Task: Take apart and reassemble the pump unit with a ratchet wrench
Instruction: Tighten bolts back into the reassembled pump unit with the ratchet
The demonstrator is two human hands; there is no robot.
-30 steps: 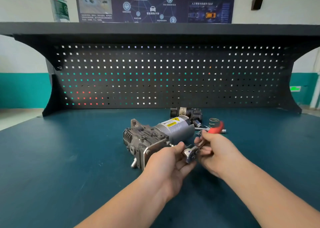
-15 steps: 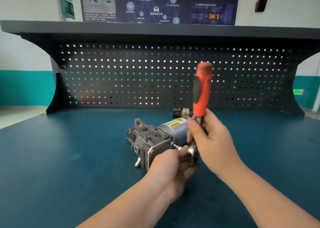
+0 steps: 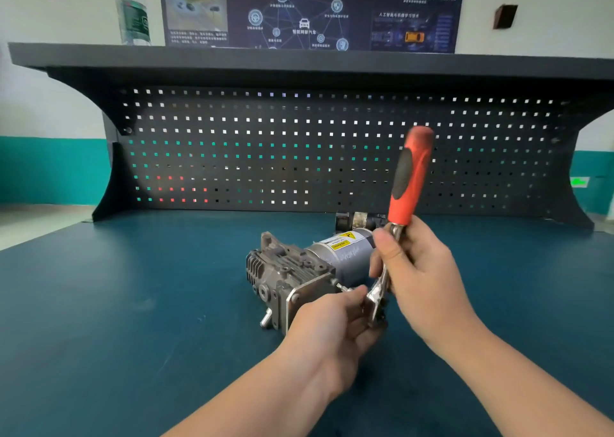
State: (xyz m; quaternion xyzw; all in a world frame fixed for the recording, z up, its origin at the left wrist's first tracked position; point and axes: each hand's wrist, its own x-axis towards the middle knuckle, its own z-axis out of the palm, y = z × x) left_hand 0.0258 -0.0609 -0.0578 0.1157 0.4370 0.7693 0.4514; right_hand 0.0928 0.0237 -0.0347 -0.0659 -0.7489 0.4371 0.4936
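Observation:
The pump unit (image 3: 299, 270), a grey cast housing joined to a silver motor cylinder with a yellow warning label, lies on its side in the middle of the blue-green table (image 3: 133, 320). My right hand (image 3: 418, 277) grips the metal shank of the ratchet wrench (image 3: 410, 177), whose red and black handle stands nearly upright. The wrench head sits low beside a bolt sticking out of the pump's steel flange. My left hand (image 3: 332, 327) curls round the wrench head and its socket at that bolt.
A dark pump part (image 3: 355, 220) lies behind the motor near the black pegboard (image 3: 299, 150). A water bottle (image 3: 133, 11) stands on the shelf above at the left. The table edge runs along the far left.
The wrench handle swung up from lying flat toward the right to nearly upright. Both hands stayed at the bolt by the flange. The camera view shifted slightly.

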